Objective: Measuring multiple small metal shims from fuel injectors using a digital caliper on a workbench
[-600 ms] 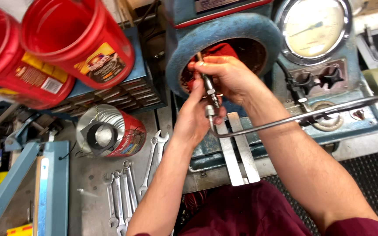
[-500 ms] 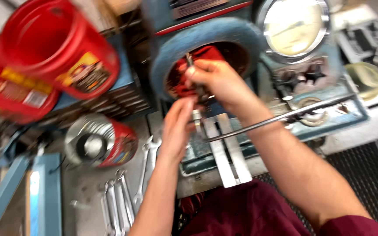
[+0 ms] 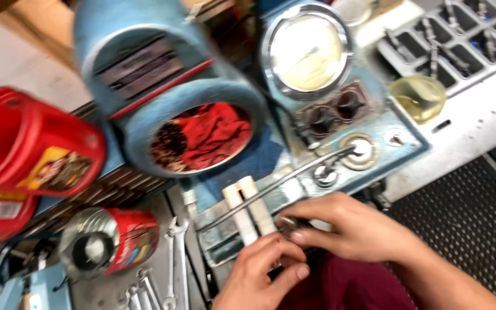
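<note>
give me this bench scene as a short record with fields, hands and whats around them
left hand: low at the bench edge, fingers curled beside the right hand
right hand: fingertips pinch a small dark metal part, too blurred to identify
machine: blue tester with a round gauge
opening: red rag inside
lever: thin metal rod
left of the hands: wrenches, red can

Bright, even overhead light, soft shadows only. Whole frame motion-blurred; hands (image 3: 317, 247) smeared too. Glare on round gauge glass (image 3: 308, 51) above hands, shine on metal can top (image 3: 90, 247) to their left.
</note>
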